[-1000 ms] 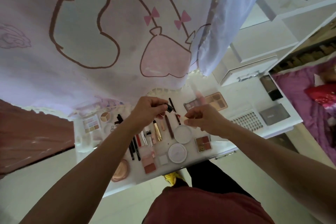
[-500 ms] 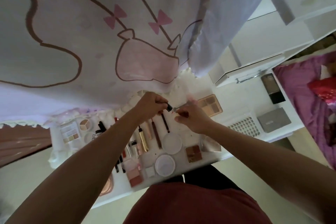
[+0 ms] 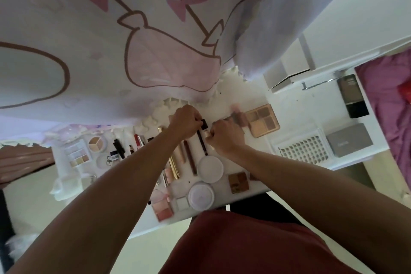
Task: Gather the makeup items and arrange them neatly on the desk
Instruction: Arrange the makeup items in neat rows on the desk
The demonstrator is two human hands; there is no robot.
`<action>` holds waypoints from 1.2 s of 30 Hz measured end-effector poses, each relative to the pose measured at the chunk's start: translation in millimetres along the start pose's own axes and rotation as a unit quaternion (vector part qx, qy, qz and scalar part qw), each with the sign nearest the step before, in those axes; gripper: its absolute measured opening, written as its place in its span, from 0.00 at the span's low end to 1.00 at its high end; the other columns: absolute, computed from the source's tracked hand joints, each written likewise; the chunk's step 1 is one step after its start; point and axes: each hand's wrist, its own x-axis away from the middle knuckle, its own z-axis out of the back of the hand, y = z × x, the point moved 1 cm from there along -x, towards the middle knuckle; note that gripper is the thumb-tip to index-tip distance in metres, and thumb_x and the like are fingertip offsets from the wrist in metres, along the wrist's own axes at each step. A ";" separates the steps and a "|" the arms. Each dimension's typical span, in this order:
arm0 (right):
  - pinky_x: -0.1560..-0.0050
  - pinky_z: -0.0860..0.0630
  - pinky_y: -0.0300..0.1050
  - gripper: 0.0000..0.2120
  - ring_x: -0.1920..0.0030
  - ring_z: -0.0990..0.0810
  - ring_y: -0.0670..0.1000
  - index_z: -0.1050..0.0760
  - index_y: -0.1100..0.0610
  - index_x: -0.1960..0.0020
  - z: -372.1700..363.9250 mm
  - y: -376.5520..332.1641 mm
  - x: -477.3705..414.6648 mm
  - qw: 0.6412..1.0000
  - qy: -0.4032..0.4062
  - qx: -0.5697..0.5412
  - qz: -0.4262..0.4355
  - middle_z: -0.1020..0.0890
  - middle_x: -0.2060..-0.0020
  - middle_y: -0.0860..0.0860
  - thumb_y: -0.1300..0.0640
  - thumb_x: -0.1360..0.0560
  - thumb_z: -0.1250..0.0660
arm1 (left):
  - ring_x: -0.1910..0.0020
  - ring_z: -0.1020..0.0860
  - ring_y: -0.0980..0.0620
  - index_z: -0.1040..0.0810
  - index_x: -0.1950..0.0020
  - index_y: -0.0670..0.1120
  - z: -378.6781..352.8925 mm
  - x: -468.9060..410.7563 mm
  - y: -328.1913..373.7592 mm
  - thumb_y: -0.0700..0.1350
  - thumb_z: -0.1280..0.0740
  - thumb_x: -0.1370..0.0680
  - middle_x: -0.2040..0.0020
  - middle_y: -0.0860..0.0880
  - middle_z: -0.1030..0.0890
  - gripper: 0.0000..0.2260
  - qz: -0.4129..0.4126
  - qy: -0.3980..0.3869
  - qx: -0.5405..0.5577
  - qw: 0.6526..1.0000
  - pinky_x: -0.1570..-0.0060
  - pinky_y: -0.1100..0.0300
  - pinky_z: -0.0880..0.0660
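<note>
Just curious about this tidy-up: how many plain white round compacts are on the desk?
2. The first compact lies just nearer the person than the right hand; the second compact sits nearer the desk's front edge. The arms may hide more.

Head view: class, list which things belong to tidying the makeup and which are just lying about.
Job: left hand, black cap, right hand, small tube, eyeshadow palette, round compact, gold tube.
Lying about: printed curtain, holed tray, purple bedding.
</note>
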 end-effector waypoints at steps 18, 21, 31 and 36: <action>0.53 0.31 0.44 0.13 0.46 0.22 0.57 0.18 0.55 0.50 29.6 20.2 11.4 0.997 0.062 0.012 0.049 0.19 0.48 0.55 0.47 0.23 0.34 | 0.53 0.19 0.45 0.18 0.47 0.38 15.1 21.4 -15.9 0.39 0.32 0.23 0.50 0.42 0.17 0.08 0.014 0.052 0.079 0.995 0.48 0.52 0.21; 0.53 0.28 0.47 0.13 0.46 0.22 0.56 0.19 0.53 0.47 56.4 45.6 11.9 0.991 0.080 0.098 0.045 0.18 0.49 0.52 0.47 0.22 0.38 | 0.57 0.18 0.45 0.18 0.51 0.40 19.3 35.1 -19.6 0.41 0.33 0.22 0.54 0.44 0.17 0.06 0.023 0.069 0.115 0.991 0.53 0.54 0.20; 0.40 0.29 0.51 0.20 0.35 0.29 0.54 0.26 0.53 0.34 72.7 59.2 -9.6 0.992 0.076 0.097 0.002 0.23 0.39 0.52 0.45 0.23 0.36 | 0.56 0.18 0.49 0.17 0.50 0.43 7.6 71.5 -27.1 0.42 0.32 0.23 0.58 0.49 0.18 0.05 0.052 0.072 0.186 0.979 0.48 0.52 0.20; 0.37 0.31 0.52 0.32 0.29 0.38 0.53 0.36 0.49 0.26 60.7 36.3 -11.9 0.965 -0.004 0.214 0.149 0.33 0.29 0.50 0.51 0.29 0.31 | 0.57 0.19 0.50 0.18 0.50 0.44 4.1 85.4 -29.3 0.41 0.33 0.23 0.55 0.48 0.18 0.05 0.046 0.071 0.194 0.977 0.53 0.55 0.21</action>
